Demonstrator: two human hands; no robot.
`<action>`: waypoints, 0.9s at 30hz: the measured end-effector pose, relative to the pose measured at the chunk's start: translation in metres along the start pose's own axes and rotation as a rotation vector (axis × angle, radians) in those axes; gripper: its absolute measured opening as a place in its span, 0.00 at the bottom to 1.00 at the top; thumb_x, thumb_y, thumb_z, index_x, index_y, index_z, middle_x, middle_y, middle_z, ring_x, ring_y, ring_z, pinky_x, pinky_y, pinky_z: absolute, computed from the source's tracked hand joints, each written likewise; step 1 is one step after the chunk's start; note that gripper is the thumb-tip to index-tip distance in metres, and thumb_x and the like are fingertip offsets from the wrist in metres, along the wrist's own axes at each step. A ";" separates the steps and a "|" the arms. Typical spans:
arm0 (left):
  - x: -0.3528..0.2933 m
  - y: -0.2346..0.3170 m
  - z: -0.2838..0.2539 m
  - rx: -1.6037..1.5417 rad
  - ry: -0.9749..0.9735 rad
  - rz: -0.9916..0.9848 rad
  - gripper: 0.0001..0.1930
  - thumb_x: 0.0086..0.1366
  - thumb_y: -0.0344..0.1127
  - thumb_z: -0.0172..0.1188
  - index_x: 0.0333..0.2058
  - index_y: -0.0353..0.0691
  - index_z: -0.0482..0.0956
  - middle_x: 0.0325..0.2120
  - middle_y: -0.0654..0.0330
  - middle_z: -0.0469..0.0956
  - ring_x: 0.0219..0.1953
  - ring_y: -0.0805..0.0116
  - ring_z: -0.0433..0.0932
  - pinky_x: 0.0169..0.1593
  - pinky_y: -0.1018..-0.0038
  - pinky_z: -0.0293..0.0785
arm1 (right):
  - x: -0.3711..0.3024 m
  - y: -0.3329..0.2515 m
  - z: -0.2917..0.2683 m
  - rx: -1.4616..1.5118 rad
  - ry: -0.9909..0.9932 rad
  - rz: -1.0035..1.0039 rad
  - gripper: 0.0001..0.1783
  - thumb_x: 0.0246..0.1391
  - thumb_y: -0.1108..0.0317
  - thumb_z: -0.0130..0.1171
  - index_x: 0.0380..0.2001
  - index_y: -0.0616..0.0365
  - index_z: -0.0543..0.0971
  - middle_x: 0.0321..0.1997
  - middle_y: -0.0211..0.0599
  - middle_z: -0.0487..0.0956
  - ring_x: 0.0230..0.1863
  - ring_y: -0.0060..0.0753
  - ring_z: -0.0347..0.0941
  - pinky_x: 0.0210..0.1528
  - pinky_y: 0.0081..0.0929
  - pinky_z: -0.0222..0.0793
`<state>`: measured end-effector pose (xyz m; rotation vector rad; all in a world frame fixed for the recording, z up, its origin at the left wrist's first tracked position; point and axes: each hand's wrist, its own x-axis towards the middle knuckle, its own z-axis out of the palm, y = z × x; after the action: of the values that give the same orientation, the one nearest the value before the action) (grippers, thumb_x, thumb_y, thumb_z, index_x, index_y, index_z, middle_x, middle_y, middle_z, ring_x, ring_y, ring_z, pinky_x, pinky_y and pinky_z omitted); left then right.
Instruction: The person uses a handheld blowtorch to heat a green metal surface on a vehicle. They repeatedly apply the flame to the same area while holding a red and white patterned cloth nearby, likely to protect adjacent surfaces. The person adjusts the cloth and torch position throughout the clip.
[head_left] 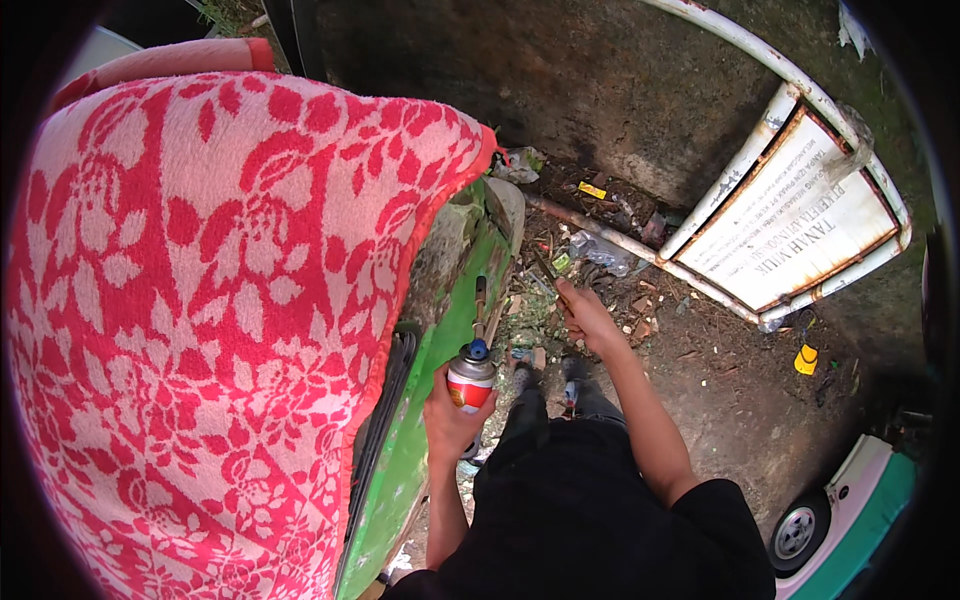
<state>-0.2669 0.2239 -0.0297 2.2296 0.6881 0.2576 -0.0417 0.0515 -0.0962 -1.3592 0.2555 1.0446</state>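
Observation:
My left hand (452, 422) is wrapped round a red and white gas canister (471, 380) held upright. A blow torch head (479, 318) with a blue collar sits on top of it, its metal nozzle pointing away from me, beside a green body panel (462, 300). No flame can be made out. My right hand (592, 318) is closed on a thin, dark, flat tool (545, 268) that looks like a scraper. Its tip points ahead and to the left, apart from the panel. Part of the panel near its far end is bare and greyish.
A red and pink flowered blanket (220, 300) covers the left side, over the green panel's upper part. Ahead, a rusty white framed sign (800, 215) leans by a wall (600, 100). Litter and a yellow cup (805, 359) lie on the ground. A vehicle wheel (798, 534) shows lower right.

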 end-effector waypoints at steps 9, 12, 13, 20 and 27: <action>0.008 0.012 -0.014 -0.024 0.031 0.021 0.39 0.50 0.42 0.81 0.56 0.32 0.71 0.38 0.42 0.84 0.39 0.45 0.87 0.44 0.57 0.82 | 0.000 0.037 0.024 -0.040 -0.096 -0.135 0.26 0.73 0.46 0.53 0.26 0.54 0.73 0.19 0.19 0.63 0.15 0.16 0.51 0.18 0.25 0.46; 0.008 0.016 -0.020 -0.015 0.020 0.027 0.39 0.50 0.41 0.81 0.56 0.32 0.71 0.38 0.42 0.85 0.39 0.45 0.87 0.44 0.58 0.82 | 0.001 0.044 0.036 0.025 -0.148 -0.186 0.24 0.73 0.48 0.54 0.28 0.56 0.74 0.20 0.19 0.64 0.15 0.14 0.52 0.17 0.23 0.46; 0.008 0.016 -0.022 -0.003 0.022 0.040 0.39 0.50 0.41 0.81 0.57 0.32 0.71 0.38 0.42 0.85 0.39 0.45 0.87 0.44 0.58 0.82 | 0.001 0.047 0.044 0.058 -0.140 -0.208 0.24 0.73 0.49 0.54 0.29 0.57 0.74 0.20 0.19 0.64 0.15 0.14 0.52 0.17 0.23 0.46; 0.008 0.014 -0.026 -0.011 0.043 0.036 0.35 0.51 0.37 0.81 0.54 0.34 0.72 0.38 0.48 0.85 0.39 0.60 0.87 0.44 0.64 0.82 | 0.002 0.053 0.086 0.097 -0.088 -0.271 0.25 0.73 0.48 0.53 0.29 0.59 0.75 0.15 0.19 0.64 0.13 0.15 0.55 0.15 0.25 0.46; 0.009 0.007 -0.039 0.002 -0.003 0.071 0.37 0.51 0.40 0.81 0.55 0.34 0.70 0.39 0.46 0.85 0.40 0.55 0.87 0.45 0.62 0.81 | 0.008 0.052 0.121 0.184 0.020 -0.378 0.29 0.71 0.45 0.52 0.27 0.60 0.77 0.13 0.22 0.64 0.13 0.17 0.58 0.17 0.26 0.46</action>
<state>-0.2714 0.2496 0.0015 2.2588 0.6086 0.2882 -0.1242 0.1538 -0.1051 -1.1937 0.1002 0.6747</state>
